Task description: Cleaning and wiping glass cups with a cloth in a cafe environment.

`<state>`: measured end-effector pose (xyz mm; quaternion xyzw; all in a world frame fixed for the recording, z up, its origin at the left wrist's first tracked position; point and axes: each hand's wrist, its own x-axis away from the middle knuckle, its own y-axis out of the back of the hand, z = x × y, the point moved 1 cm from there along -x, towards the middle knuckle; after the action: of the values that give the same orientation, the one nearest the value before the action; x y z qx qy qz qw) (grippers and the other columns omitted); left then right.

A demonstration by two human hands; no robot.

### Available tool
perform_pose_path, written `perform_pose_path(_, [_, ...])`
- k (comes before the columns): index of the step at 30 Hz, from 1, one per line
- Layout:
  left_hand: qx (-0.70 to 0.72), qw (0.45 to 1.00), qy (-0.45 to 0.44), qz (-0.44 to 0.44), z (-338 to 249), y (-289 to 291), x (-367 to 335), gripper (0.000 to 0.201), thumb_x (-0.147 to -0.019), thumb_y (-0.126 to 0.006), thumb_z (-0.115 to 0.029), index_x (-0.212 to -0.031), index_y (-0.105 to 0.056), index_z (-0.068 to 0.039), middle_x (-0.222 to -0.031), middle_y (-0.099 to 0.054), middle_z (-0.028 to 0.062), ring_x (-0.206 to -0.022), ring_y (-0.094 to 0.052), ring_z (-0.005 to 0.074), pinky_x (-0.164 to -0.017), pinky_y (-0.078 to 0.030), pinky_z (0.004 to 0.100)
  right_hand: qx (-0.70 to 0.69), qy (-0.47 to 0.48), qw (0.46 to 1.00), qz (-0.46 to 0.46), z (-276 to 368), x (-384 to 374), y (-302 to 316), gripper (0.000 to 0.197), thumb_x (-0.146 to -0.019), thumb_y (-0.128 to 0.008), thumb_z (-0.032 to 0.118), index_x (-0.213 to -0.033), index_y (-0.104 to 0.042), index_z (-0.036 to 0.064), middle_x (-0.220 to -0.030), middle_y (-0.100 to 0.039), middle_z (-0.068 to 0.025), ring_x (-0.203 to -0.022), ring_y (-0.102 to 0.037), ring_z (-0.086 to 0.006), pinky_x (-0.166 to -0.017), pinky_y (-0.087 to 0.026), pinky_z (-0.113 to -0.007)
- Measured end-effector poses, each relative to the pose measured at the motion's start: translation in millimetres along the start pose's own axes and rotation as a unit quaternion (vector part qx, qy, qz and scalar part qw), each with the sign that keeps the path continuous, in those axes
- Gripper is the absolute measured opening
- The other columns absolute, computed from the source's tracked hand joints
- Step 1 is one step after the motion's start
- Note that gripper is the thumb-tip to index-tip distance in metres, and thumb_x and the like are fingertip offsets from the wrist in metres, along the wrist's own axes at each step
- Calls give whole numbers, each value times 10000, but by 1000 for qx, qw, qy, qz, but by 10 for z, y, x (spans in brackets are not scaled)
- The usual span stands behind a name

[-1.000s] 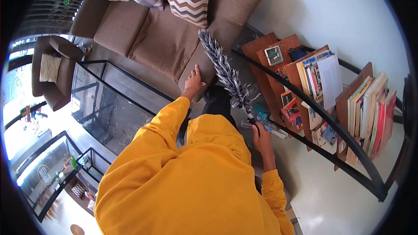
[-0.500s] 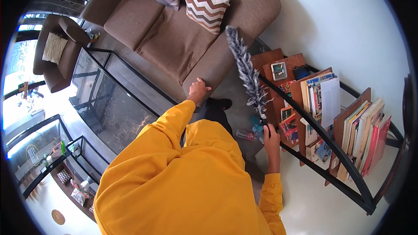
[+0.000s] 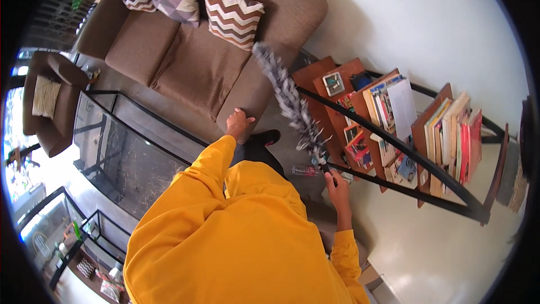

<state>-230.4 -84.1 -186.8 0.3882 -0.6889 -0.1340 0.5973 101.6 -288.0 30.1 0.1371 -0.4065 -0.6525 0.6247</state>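
Observation:
In my right hand (image 3: 337, 188) is the dark handle of a grey fluffy feather duster (image 3: 288, 101), with the fingers wrapped round it. The duster slants up and to the left, its tip in front of the sofa's right arm and its lower part beside the bookshelf. My left hand (image 3: 239, 123) appears over the front end of the brown sofa's arm (image 3: 247, 87), fingers apart and nothing in them. Whether it touches the fabric I cannot tell. Yellow sleeves cover both my arms.
A bookshelf with a black frame (image 3: 394, 141) and rows of books (image 3: 450, 135) stands at the right. To the left is a glass-topped table (image 3: 129, 157) with black edges. Patterned cushions (image 3: 233, 16) lie on the sofa; an armchair (image 3: 53, 101) is at far left.
My view has shifted, so sofa and bookshelf sit further left in it. The duster leans more to the left. My left hand stays by the sofa arm, the right still grips the handle.

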Motion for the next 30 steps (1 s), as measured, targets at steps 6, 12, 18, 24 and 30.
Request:
perform_pose_path(6, [-47,997,-23,57,32,11,55,1002,-869,-683,-552,-1529,-225,48,-1285,-612,264,-1158,-642,360,-963,-523,429,-202,-105,963,-145,340,-57,-434,307,-1034,-544,312,-1128,-652,40,-619,-437,70,-522,-378,-19,-468,-276,-205])
perform_pose_path(12, [-144,981,-89,93,274,-113,-94,1110,-868,-734,-463,-1564,-13,13,-1259,-619,273,-1122,-652,368,-938,-535,436,-311,-178,922,-148,819,-15,-961,326,-1029,-548,300,-1081,-647,-7,-653,-504,8,-603,-467,-66,-551,-382,-257])
perform_pose_path(18, [-179,940,-2,291,-129,65,-36,1159,-870,-687,-563,-1544,30,49,-1059,-689,278,-793,-728,367,-680,-611,442,-323,-204,911,-152,590,438,-1356,336,-1010,-578,301,-1073,-651,-20,-694,-596,-63,-617,-530,-140,-598,-431,-288])
perform_pose_path(24, [-263,860,-65,432,-620,324,-56,835,-928,-533,-650,-1518,-336,-94,-1381,-538,247,-1035,-686,369,-816,-594,470,-168,-215,941,-200,387,1043,-1355,408,-984,-602,336,-1115,-658,-47,-1040,-695,-244,-942,-680,-381,-824,-514,-407])
perform_pose_path(30, [-122,842,-215,480,-1163,210,455,624,-999,-510,-516,-1491,-408,-146,-1368,-581,139,-1117,-644,285,-942,-518,437,-140,-261,944,-147,481,1634,-1071,406,-972,-608,359,-1115,-676,-16,-1030,-695,-240,-953,-665,-411,-827,-521,-414])
